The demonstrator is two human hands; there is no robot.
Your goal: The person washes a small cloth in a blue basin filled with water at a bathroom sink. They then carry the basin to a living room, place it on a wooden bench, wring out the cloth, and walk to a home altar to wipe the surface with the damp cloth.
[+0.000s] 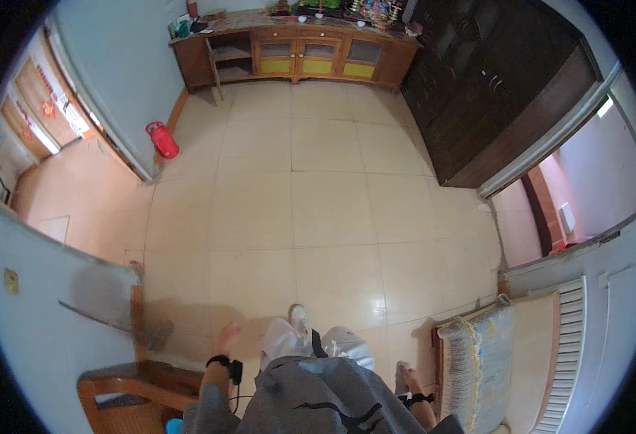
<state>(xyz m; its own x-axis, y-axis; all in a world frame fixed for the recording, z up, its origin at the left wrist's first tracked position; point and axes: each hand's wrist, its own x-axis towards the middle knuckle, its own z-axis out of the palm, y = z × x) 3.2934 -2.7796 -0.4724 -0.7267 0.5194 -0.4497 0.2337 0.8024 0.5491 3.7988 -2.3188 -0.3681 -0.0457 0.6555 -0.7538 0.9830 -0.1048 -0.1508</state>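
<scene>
My left hand (227, 337) hangs low in front of me, slightly blurred, its fingers apart and nothing seen in it. A black strap with a small black device (235, 372) sits on that wrist, and a thin cable runs from it. Lower right, my right hand (411, 375) is at my side, fingers closed around a small grey object (400, 384) whose kind is not clear. A black band (420, 399) circles the right wrist. Between the hands show my grey top (318, 396), pale trousers (345, 347) and one white shoe (297, 319) on the tiled floor (334, 209).
Ahead stands a wooden sideboard (299, 51) bearing small cups. A dark wardrobe (475, 103) lines the right; a red gas cylinder (163, 141) stands left. Nearby are a fringed-cover sofa (491, 363), a wooden armchair (128, 385) and a long-handled tool (98, 319). Doorways open both sides.
</scene>
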